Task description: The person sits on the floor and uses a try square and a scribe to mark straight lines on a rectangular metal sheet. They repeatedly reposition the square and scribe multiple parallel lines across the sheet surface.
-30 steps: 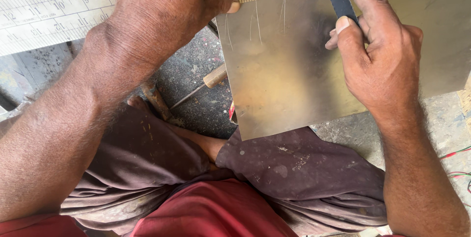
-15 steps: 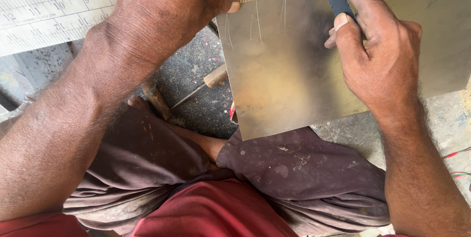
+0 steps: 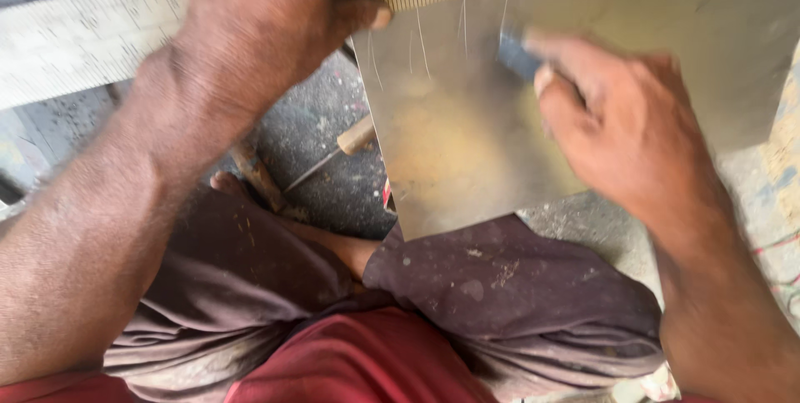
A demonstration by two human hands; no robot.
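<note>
Clothing: red cloth lay nearest, below both hands, with dusty purple-brown trousers over the knees just beyond.
Foot: bare foot showed between the knees, below the left hand.
Right hand: right hand closed round a dark blue tool, blurred; tip pressed against the sheet, up and left of the knuckles.
Metal sheet: shiny metal sheet lay under the right hand, lower edge over the right knee, thin scratched lines near the top edge.
Left hand: left hand spread flat, pressing down on the ruler, thumb reaching right onto the sheet's upper corner.
Ruler: long pale steel ruler ran leftward from under the left hand and rightward across the sheet's top.
Floor: dark gritty floor showed between the two forearms.
Loose tool: thin metal spike with a wooden handle lay on the floor, below the left hand, just left of the sheet.
</note>
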